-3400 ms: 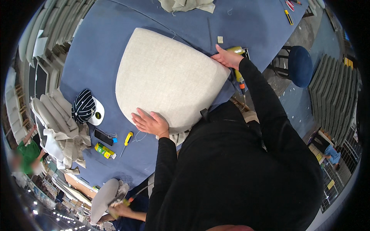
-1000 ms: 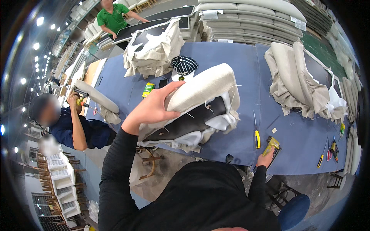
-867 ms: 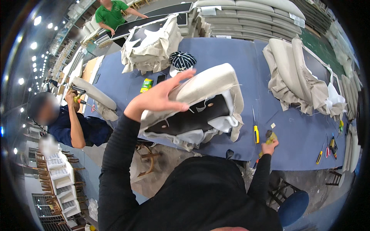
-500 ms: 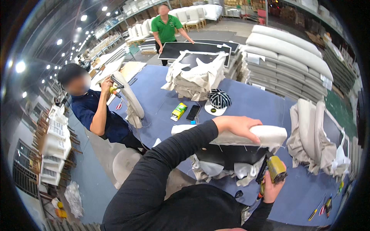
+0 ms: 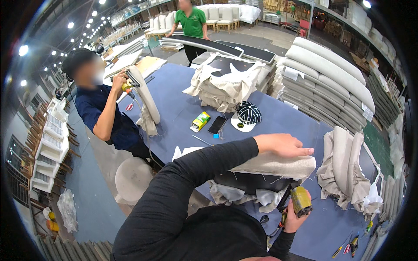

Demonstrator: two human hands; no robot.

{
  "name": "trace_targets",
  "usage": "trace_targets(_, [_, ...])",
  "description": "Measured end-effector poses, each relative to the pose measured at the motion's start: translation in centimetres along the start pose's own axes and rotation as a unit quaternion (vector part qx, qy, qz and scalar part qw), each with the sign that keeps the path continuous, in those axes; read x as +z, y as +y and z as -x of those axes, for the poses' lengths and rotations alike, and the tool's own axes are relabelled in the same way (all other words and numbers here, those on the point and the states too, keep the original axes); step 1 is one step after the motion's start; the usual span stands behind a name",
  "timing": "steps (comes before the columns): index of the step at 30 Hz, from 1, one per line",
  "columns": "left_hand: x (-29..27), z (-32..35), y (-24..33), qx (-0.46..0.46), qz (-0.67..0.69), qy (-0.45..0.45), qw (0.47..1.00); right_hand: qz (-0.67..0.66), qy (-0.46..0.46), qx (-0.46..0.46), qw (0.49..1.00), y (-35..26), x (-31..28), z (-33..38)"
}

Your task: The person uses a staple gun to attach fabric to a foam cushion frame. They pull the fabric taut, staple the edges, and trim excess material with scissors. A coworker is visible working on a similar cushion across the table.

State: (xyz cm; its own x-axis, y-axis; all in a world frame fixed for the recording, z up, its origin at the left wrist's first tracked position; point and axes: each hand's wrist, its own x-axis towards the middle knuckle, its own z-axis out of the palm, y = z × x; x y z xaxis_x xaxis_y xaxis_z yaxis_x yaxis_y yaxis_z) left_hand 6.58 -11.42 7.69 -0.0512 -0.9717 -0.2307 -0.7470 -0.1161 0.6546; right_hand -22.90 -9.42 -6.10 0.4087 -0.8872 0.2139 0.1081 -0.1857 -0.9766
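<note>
A cream upholstered chair panel stands on its side on the table in front of me, its black backing facing me. Loose fabric edges and threads hang from it. My left hand lies along the panel's top edge, fingers stretched out to the right. In my right hand is a yellow and black staple gun. Its nose meets the panel's lower right edge, beside the backing. The fingers wrap round the handle, and a hose runs down from it.
The blue table holds a cap, a phone, a yellow-green box and fabric-covered panels. At left, a co-worker holds another staple gun against a panel. Behind, a person in green handles a black panel. Tools lie lower right.
My left hand has flattened along the panel's top, its fingers now pointing right. The staple gun stays at the panel's edge. The person in green has tilted and shifted the black panel.
</note>
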Motion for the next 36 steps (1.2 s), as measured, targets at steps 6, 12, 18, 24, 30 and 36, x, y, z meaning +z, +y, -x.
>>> trace_targets(6, [2.5, 0.0, -1.0, 0.077, 0.133, -0.049, 0.987, 0.023, 0.033, -0.015, 0.999, -0.7, 0.0, 0.4])
trace_targets(12, [2.7, -1.3, -1.8, 0.126, 0.115, -0.076, 0.982, 0.071, 0.06, -0.045, 0.995, 0.0, 0.1, 1.3])
trace_targets(18, [0.9, -6.3, -1.6, 0.168, -0.023, -0.079, 0.982, 0.091, 0.055, -0.049, 0.993, -0.7, -0.5, -0.1])
trace_targets(24, [2.3, -4.7, 3.2, 0.247, 0.03, 0.004, 0.968, 0.29, -0.017, 0.105, 0.951, -2.1, -4.7, 3.3])
trace_targets(30, [2.7, -3.6, 2.4, 0.233, -0.044, 0.012, 0.971, 0.345, 0.077, 0.238, 0.905, -0.5, -7.3, 12.8])
trace_targets(36, [1.5, -3.4, 3.4, 0.085, 0.076, -0.117, 0.987, 0.368, 0.171, 0.261, 0.876, 0.9, -7.1, 19.9])
